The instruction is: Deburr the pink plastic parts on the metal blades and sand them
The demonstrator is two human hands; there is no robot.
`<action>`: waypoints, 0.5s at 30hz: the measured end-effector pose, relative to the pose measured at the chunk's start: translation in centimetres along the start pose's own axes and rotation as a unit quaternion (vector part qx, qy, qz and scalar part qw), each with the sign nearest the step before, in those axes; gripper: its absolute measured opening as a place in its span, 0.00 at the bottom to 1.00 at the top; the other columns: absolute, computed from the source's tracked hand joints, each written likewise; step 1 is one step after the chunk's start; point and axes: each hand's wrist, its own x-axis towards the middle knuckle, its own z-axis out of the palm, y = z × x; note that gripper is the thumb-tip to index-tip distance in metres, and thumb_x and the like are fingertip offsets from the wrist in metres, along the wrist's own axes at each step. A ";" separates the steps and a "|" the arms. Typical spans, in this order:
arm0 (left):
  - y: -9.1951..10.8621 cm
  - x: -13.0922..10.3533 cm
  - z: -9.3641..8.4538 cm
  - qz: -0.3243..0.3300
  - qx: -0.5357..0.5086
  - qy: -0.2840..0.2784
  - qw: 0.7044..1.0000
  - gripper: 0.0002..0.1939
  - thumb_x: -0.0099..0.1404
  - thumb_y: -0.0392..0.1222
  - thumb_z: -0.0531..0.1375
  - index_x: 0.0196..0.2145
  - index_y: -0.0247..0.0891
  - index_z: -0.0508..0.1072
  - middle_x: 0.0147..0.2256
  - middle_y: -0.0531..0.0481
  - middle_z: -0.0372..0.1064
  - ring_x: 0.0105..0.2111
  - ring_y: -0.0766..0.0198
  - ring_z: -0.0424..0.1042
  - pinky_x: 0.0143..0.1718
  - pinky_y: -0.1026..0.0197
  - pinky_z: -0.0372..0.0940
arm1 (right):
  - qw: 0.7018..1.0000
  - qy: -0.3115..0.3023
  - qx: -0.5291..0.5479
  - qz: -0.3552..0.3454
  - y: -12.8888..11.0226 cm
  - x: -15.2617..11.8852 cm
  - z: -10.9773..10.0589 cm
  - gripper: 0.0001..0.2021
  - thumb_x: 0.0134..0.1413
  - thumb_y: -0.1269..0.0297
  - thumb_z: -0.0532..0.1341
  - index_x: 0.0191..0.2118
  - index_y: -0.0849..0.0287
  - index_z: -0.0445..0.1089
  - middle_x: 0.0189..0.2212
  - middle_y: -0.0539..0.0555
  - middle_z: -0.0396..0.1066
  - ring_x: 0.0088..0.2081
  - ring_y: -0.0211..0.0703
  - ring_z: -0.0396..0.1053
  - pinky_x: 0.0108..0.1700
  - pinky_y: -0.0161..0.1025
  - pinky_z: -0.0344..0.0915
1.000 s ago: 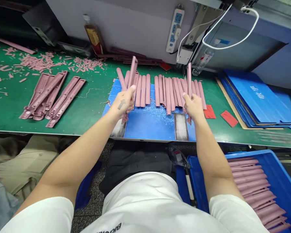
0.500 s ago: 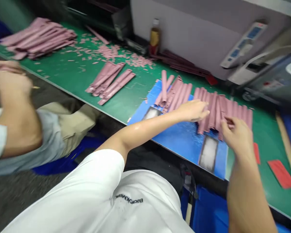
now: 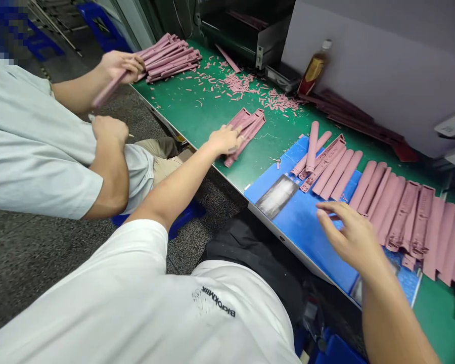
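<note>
My left hand [image 3: 226, 139] is stretched out to the left over a small group of pink plastic strips [image 3: 255, 123] on the green table. Its fingers curl over these strips, partly hiding them. Above the blue mat [image 3: 307, 237] my right hand [image 3: 351, 237] hovers with thumb and fingers apart and nothing between them. Just beyond it lies a row of pink plastic strips [image 3: 392, 202], some hollow side up with small moulded details showing. More strips [image 3: 335, 172] lie on the mat's far part, with one rounded strip [image 3: 312, 146] across others.
At left, a co-worker's hand [image 3: 121, 65] holds a pink strip near a large pile of strips [image 3: 174, 55]. Pink scraps [image 3: 242, 83] litter the green table [image 3: 185, 106]. A bottle [image 3: 315, 68] and dark red strips [image 3: 358, 116] are by the back panel.
My left hand has moved from the row on the mat leftward to the small group of strips. My right hand has come away from the row. The view has turned left.
</note>
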 end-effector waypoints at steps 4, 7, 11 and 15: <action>1.4 -3.1 1.1 0.032 -0.017 0.026 0.999 0.35 0.85 0.51 0.53 0.83 0.40 0.68 0.76 0.35 0.71 0.75 0.35 0.71 0.76 0.38 0.65 | 0.995 -0.094 -0.046 -0.002 -4.2 8.7 5.6 0.16 0.77 0.47 0.63 0.48 0.53 0.82 0.44 0.59 0.85 0.42 0.54 0.81 0.50 0.50 0.75; 1.3 -3.7 1.4 -0.014 -0.043 0.071 0.996 0.33 0.85 0.55 0.54 0.76 0.34 0.74 0.72 0.28 0.74 0.72 0.31 0.73 0.73 0.35 0.68 | 0.983 -0.121 -0.099 0.099 -6.6 15.4 9.2 0.22 0.78 0.47 0.66 0.32 0.54 0.72 0.35 0.59 0.78 0.46 0.55 0.78 0.59 0.53 0.72; 1.1 -3.8 1.9 -0.011 -0.052 0.030 0.998 0.33 0.82 0.60 0.60 0.70 0.32 0.78 0.69 0.26 0.75 0.70 0.29 0.73 0.71 0.36 0.70 | 0.972 -0.125 -0.091 0.178 -7.6 20.4 11.4 0.30 0.73 0.52 0.73 0.25 0.49 0.56 0.25 0.48 0.62 0.41 0.46 0.71 0.61 0.52 0.70; 1.7 -4.7 2.3 0.002 -0.054 0.060 0.997 0.28 0.85 0.54 0.58 0.70 0.32 0.77 0.69 0.26 0.73 0.71 0.31 0.71 0.72 0.38 0.68 | 0.971 -0.123 -0.055 0.197 -6.9 20.2 10.8 0.24 0.74 0.59 0.70 0.26 0.49 0.61 0.22 0.47 0.63 0.31 0.43 0.67 0.47 0.44 0.71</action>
